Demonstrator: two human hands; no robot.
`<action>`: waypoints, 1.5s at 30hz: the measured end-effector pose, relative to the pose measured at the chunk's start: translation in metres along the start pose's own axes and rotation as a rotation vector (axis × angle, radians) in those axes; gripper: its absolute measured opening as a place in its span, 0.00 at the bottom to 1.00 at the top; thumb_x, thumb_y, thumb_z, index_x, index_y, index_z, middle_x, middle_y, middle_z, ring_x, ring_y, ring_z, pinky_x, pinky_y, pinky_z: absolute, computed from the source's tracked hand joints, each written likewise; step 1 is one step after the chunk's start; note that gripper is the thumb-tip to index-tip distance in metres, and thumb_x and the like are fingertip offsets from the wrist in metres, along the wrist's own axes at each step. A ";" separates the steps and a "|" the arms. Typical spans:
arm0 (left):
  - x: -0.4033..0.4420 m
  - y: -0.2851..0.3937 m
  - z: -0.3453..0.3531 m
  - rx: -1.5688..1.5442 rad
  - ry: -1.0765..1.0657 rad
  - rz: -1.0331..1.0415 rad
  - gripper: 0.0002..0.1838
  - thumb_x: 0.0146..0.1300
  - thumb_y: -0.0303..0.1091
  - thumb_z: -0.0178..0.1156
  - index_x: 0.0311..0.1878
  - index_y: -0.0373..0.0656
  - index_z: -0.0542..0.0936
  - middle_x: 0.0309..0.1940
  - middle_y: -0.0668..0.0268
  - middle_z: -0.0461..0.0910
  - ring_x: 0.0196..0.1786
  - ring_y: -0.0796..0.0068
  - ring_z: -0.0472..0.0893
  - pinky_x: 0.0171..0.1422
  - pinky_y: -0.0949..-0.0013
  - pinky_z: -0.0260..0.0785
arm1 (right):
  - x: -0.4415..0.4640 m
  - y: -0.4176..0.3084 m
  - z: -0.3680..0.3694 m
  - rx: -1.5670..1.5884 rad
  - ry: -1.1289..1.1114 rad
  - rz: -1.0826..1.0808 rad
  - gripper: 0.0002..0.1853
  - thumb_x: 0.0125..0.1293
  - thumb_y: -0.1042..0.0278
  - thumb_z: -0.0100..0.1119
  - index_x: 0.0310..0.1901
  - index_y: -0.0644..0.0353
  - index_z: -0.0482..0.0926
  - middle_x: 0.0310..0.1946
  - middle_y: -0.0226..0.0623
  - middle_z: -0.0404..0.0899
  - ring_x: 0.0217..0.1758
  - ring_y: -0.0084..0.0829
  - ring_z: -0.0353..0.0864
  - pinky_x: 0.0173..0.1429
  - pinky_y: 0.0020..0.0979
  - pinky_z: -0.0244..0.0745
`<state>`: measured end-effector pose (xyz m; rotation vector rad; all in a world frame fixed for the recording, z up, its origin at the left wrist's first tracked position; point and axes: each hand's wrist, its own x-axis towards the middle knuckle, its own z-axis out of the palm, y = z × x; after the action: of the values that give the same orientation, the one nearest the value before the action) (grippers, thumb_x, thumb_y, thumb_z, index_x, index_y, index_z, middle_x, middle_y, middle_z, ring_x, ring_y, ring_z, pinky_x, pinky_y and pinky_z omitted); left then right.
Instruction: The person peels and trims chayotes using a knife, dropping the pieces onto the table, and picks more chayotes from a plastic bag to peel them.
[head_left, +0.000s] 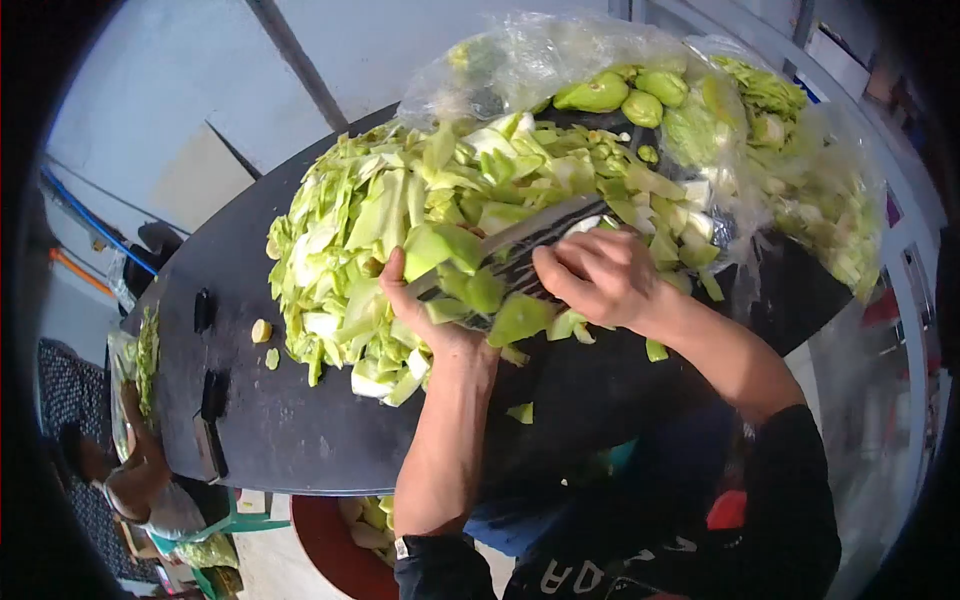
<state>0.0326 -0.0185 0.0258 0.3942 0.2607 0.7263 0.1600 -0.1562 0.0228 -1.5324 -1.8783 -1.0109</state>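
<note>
Over the table, my right hand [605, 275] is closed at the right end of a broad, dark-looking knife blade [515, 262]; its grip covers the handle. My left hand [430, 315] curls around the other end, with green chayote slices [455, 290] between the thumb and palm and on the blade. One larger chayote piece [522, 320] hangs at the blade's lower edge. Just behind both hands rises a big heap of cut pale-green chayote [370, 215]. Whether the left fingers touch the blade is hidden by the slices.
Whole chayotes [660, 88] lie by a clear plastic bag [430, 90] at the back. Another bag of cut pieces [815, 205] stands right. Dark objects [212, 395] sit on the black table [300, 440]. Below is a red tub [318, 545]; another person [150, 490] sits at left.
</note>
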 end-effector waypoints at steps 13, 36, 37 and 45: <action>0.002 0.005 0.002 0.034 0.006 0.088 0.30 0.63 0.57 0.53 0.55 0.40 0.78 0.46 0.59 0.83 0.49 0.62 0.82 0.56 0.61 0.75 | 0.002 0.004 -0.001 -0.044 -0.065 0.098 0.10 0.55 0.75 0.60 0.40 0.60 0.78 0.24 0.30 0.72 0.25 0.29 0.81 0.27 0.30 0.78; 0.000 0.006 -0.001 0.167 -0.242 -0.021 0.37 0.61 0.60 0.54 0.65 0.40 0.73 0.53 0.56 0.81 0.51 0.58 0.82 0.55 0.56 0.78 | -0.002 -0.002 -0.009 0.049 -0.051 0.214 0.11 0.54 0.78 0.60 0.40 0.61 0.78 0.23 0.32 0.72 0.23 0.34 0.81 0.25 0.34 0.77; 0.000 0.009 -0.004 0.193 -0.319 -0.047 0.37 0.61 0.60 0.55 0.65 0.41 0.73 0.53 0.56 0.81 0.53 0.58 0.82 0.57 0.55 0.77 | -0.003 -0.004 -0.010 0.037 -0.024 0.202 0.11 0.53 0.78 0.61 0.40 0.61 0.77 0.23 0.33 0.73 0.23 0.35 0.81 0.25 0.34 0.77; -0.004 -0.004 -0.005 0.174 -0.412 -0.143 0.39 0.58 0.61 0.54 0.65 0.41 0.73 0.53 0.55 0.80 0.50 0.55 0.82 0.48 0.48 0.75 | -0.019 0.022 -0.009 0.075 -0.184 0.477 0.17 0.53 0.81 0.65 0.43 0.62 0.71 0.33 0.46 0.79 0.34 0.52 0.83 0.35 0.46 0.78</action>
<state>0.0302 -0.0223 0.0204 0.6725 -0.0378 0.4697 0.1855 -0.1727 0.0187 -1.9536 -1.5256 -0.5933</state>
